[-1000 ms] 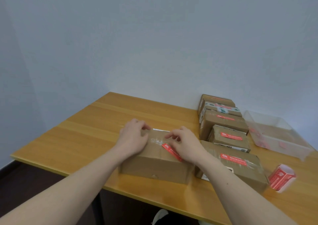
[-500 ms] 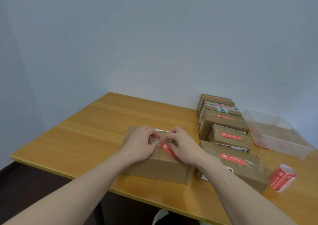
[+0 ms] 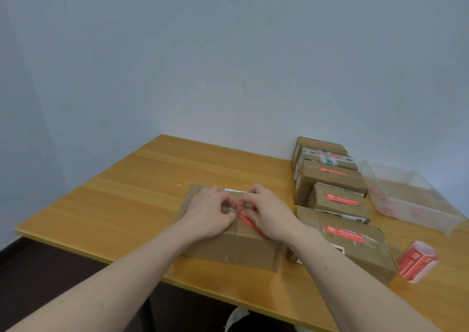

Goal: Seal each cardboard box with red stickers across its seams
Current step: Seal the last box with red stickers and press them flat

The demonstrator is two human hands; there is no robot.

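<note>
Red sticker (image 3: 250,224) runs diagonally across cardboard box (image 3: 228,245).

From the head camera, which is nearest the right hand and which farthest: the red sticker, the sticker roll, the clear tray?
1. Red sticker: under the right hand, on the box top.
2. Sticker roll: to its right, near the table's front edge.
3. Clear tray: far right, further back.

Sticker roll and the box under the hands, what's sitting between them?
In the head view, a big cardboard box already wearing a red sticker lies between the sticker roll and the box under the hands.
</note>
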